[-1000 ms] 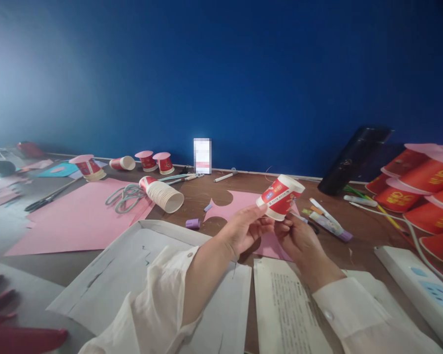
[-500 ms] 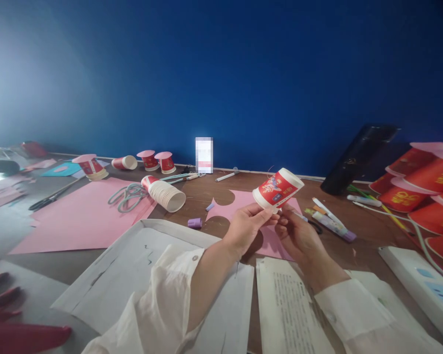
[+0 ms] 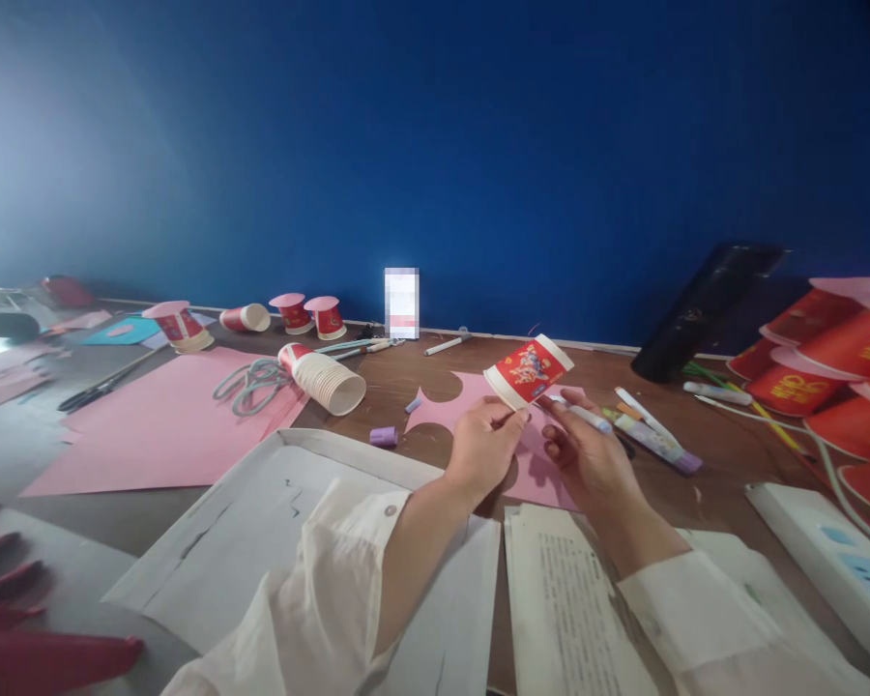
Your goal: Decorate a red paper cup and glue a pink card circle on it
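A red and white paper cup [image 3: 528, 371] with a printed figure is held tilted above the pink paper. My left hand [image 3: 487, 447] pinches it at its lower white edge, thumb and fingers closed there. My right hand [image 3: 593, 459] is just to the right and below, its fingers apart and partly curled, with the forefinger reaching to the cup's underside. Whether that fingertip touches the cup is unclear. A white pen-like stick [image 3: 587, 414] with a bluish end shows right behind the right fingers. Under both hands lies a pink sheet [image 3: 471, 391] with round cut-outs.
At left are stacked paper cups [image 3: 326, 380], a grey cord [image 3: 250, 387], scissors [image 3: 91, 391] and pink paper [image 3: 159, 425]. Markers, a black cylinder [image 3: 703, 314], red cups [image 3: 852, 348] and a power strip [image 3: 830, 570] are at right. A white box lid [image 3: 253, 522] and printed pages [image 3: 562, 590] lie in front.
The cup has turned in my left hand and shifted slightly left, so its lower-left white edge shows more. My right fingers have loosened and spread away from the cup.
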Demonstrator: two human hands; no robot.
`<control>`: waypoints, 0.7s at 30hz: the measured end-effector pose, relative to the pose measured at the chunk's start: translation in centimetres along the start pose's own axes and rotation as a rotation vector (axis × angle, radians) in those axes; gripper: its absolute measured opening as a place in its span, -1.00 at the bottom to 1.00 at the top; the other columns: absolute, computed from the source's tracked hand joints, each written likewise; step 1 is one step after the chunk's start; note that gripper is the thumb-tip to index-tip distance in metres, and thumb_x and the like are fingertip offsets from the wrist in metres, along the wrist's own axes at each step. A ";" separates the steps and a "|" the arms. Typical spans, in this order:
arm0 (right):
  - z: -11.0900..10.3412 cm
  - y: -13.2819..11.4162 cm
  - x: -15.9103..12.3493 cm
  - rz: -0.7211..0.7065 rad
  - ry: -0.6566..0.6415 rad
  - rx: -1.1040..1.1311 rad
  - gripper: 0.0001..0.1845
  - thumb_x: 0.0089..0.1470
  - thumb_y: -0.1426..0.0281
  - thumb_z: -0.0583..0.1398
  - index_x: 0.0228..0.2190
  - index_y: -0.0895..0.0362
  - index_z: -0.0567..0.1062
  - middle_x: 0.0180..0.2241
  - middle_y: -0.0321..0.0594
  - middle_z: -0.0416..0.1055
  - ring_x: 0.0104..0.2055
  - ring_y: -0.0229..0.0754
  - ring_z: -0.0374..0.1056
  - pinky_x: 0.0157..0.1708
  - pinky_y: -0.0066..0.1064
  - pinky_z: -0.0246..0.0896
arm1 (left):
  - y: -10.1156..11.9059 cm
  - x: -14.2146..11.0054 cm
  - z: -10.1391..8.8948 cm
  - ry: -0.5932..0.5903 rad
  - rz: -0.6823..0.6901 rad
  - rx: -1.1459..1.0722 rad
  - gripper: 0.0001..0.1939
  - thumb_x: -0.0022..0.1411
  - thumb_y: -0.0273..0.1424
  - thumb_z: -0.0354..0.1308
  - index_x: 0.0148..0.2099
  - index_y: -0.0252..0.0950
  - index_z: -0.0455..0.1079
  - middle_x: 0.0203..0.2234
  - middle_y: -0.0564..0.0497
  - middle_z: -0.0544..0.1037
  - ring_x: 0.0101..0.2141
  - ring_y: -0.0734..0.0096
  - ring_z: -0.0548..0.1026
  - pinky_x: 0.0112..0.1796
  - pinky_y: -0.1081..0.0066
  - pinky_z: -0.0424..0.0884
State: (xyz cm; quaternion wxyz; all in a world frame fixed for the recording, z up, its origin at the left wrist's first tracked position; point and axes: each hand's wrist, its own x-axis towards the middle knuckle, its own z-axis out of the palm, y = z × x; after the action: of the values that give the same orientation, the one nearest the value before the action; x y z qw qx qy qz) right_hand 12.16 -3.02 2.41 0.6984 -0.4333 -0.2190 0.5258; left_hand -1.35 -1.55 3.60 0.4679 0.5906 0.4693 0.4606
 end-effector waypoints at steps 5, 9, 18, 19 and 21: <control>-0.1 0.1 -0.1 -0.048 -0.024 -0.029 -0.33 -0.32 0.29 0.53 -0.15 0.01 0.41 -0.20 -0.24 0.57 -0.56 -0.39 0.36 -0.68 -0.62 0.20 | 0.1 0.2 -0.1 0.001 -0.031 0.022 -0.80 0.27 -0.37 0.19 -0.37 -0.32 0.57 -0.30 -0.04 0.56 -0.25 0.37 0.52 -0.16 0.40 0.37; -0.1 0.1 -0.2 -0.118 -0.062 -0.051 -0.35 -0.22 0.21 0.50 -0.09 -0.07 0.40 -0.18 -0.37 0.51 -0.53 -0.40 0.40 -0.66 -0.62 0.22 | -0.7 0.1 0.0 0.004 0.129 0.110 -0.79 0.29 -0.39 0.16 -0.36 -0.31 0.56 -0.23 -0.06 0.55 -0.22 0.37 0.52 -0.14 0.41 0.39; -0.4 0.0 0.0 -0.126 -0.146 -0.010 -0.55 -0.14 0.14 0.46 -0.30 0.06 0.43 -0.42 -0.42 0.37 -0.56 -0.44 0.26 -0.65 -0.61 0.13 | -2.0 -0.1 -0.1 -0.074 0.508 0.464 -0.75 0.34 -0.43 0.03 -0.20 -0.28 0.56 -0.01 -0.11 0.52 -0.11 0.31 0.53 -0.08 0.38 0.45; -0.4 0.0 0.1 -0.115 -0.142 0.003 -0.54 -0.16 0.13 0.46 -0.31 0.06 0.43 -0.43 -0.42 0.37 -0.57 -0.43 0.25 -0.66 -0.61 0.11 | -2.0 -0.1 -0.1 -0.083 0.508 0.496 -0.74 0.35 -0.42 0.02 -0.20 -0.27 0.56 0.01 -0.11 0.51 -0.11 0.30 0.53 -0.09 0.37 0.45; -0.5 0.0 0.2 -0.102 -0.139 0.031 -0.53 -0.18 0.11 0.47 -0.32 0.06 0.45 -0.45 -0.41 0.37 -0.57 -0.43 0.22 -0.68 -0.60 0.07 | -2.0 -0.1 -0.1 -0.105 0.502 0.539 -0.74 0.35 -0.40 0.03 -0.18 -0.25 0.57 0.01 -0.11 0.51 -0.07 0.25 0.51 -0.08 0.32 0.45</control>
State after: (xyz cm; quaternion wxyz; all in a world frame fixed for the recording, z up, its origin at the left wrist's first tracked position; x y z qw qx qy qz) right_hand 12.60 -3.05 2.14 0.7139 -0.3733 -0.2805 0.5218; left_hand -1.74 -1.35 1.67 0.1916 0.8122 0.3894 0.3900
